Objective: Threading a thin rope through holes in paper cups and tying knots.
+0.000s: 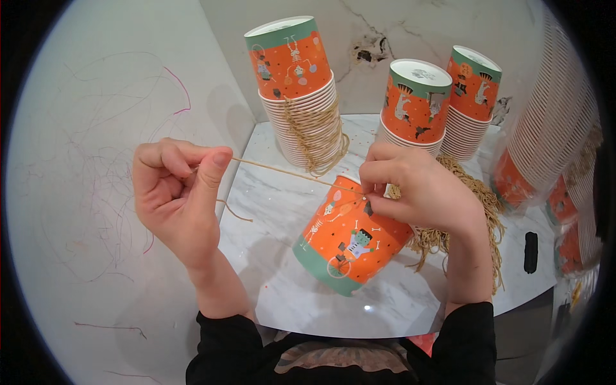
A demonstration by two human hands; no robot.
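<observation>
My left hand [179,196] pinches one end of a thin tan string [289,173] between thumb and fingers. The string runs taut to the right, to an orange paper cup [350,240] with a green rim and cartoon figures. The cup lies tilted, mouth toward me, over the marble tabletop [276,212]. My right hand [417,189] grips the cup near its bottom edge and pinches the string where it meets the cup. A short loose tail of string [234,212] curls below my left hand.
Three stacks of matching cups stand at the back: a tall stack [301,96] with strings hanging from it, a middle stack [414,106] and a right stack [471,102]. A bundle of tan strings [478,199] lies behind my right hand. Sleeved cups [552,141] lean at right. A scribbled white wall [96,160] stands at left.
</observation>
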